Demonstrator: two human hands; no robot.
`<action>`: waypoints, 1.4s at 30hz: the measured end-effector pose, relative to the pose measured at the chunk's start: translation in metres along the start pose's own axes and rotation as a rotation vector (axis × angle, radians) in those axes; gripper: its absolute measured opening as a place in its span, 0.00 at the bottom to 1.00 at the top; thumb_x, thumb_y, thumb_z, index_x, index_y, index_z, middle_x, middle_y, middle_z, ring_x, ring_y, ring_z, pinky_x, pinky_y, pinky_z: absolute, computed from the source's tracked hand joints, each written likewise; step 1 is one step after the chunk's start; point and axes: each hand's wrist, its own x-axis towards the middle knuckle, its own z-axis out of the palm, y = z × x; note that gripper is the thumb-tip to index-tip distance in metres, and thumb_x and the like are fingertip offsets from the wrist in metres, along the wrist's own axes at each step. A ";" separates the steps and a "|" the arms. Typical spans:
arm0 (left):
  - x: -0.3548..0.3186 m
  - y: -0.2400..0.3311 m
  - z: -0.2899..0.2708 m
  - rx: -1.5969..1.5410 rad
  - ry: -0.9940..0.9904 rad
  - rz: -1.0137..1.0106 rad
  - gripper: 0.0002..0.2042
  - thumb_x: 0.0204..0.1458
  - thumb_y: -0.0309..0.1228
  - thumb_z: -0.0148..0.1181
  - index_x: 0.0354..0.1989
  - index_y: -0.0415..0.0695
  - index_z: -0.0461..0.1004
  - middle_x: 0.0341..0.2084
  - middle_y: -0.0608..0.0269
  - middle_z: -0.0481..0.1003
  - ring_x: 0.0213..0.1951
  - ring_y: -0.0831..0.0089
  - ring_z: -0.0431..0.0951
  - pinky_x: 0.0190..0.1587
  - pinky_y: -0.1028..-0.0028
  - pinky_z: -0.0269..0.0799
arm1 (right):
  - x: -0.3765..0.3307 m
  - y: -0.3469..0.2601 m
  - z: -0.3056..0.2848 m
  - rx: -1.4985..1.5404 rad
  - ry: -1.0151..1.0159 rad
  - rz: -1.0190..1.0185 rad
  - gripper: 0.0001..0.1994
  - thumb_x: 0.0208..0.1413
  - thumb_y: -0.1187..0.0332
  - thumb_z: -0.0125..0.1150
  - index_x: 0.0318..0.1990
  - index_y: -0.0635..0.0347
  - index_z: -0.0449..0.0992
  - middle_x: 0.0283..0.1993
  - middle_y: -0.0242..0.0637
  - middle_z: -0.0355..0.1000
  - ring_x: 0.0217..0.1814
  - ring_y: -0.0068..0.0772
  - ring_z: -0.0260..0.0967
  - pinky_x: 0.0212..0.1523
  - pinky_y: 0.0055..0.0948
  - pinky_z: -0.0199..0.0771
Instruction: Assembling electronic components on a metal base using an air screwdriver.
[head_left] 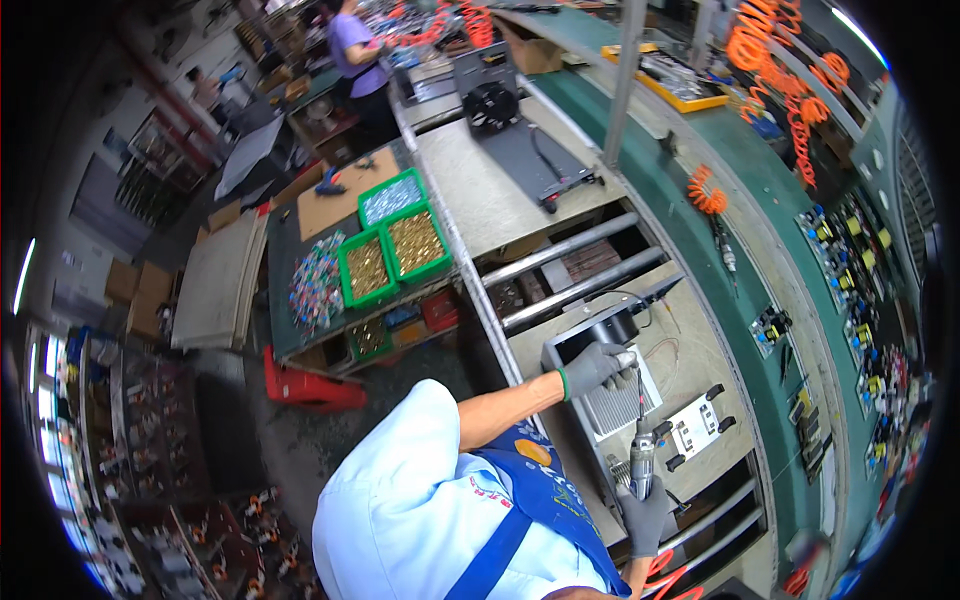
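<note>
My left hand (596, 366), in a grey glove, rests on the top edge of a grey metal unit (622, 408) with a finned heat sink, lying on the workbench (700, 350). My right hand (645, 516), also gloved, grips an electric screwdriver (642, 455) held upright, its bit pointing up toward the unit near my left hand. A round black part (615, 326) sits at the unit's far end. Beside the unit on the right lies a small white plate with black knobs (695, 430).
Green bins of brass parts (412, 242) and a pile of coloured parts (315, 282) stand on a side table at left, with a red stool (305, 388) below. A green conveyor (690, 230) with circuit boards runs at right. Orange coiled hoses (790, 95) hang above. A person in purple (355, 50) works far off.
</note>
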 end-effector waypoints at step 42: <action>-0.209 -0.012 -0.508 0.448 1.222 0.288 0.11 0.52 0.32 0.62 0.39 0.39 0.78 0.34 0.46 0.80 0.38 0.52 0.81 0.43 0.58 0.76 | 0.006 -0.253 0.273 0.080 -0.599 0.016 0.10 0.57 0.66 0.66 0.39 0.60 0.72 0.24 0.26 0.67 0.19 0.15 0.62 0.20 0.20 0.62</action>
